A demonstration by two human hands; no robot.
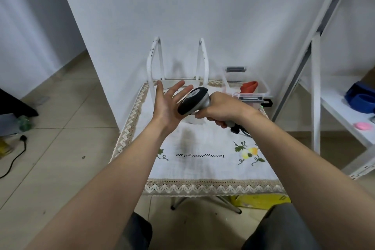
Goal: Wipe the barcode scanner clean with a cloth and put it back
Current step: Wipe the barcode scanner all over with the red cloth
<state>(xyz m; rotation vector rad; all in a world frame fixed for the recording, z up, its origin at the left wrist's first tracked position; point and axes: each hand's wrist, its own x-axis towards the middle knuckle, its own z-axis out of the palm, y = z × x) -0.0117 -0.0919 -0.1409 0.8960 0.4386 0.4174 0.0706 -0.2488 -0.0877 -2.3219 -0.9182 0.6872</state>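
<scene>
My right hand (pixel 221 107) grips the handle of the grey and black barcode scanner (pixel 192 100) above the small table (pixel 203 168), which a white embroidered cloth covers. The scanner's head points left, and its dark cable (pixel 242 129) hangs from the handle's end. My left hand (pixel 169 101) is held flat, palm facing the scanner's head, fingers straight, just beside it or touching it. A small white object (pixel 195 119) lies on the table under the scanner, mostly hidden. I see no wiping cloth in either hand.
A white metal frame (pixel 154 63) stands at the table's back edge against the wall. A clear plastic box (pixel 251 89) with a red item sits at back right. A white shelf unit (pixel 336 107) holding blue and pink things stands to the right. A black cable lies on the floor (pixel 60 148) at left.
</scene>
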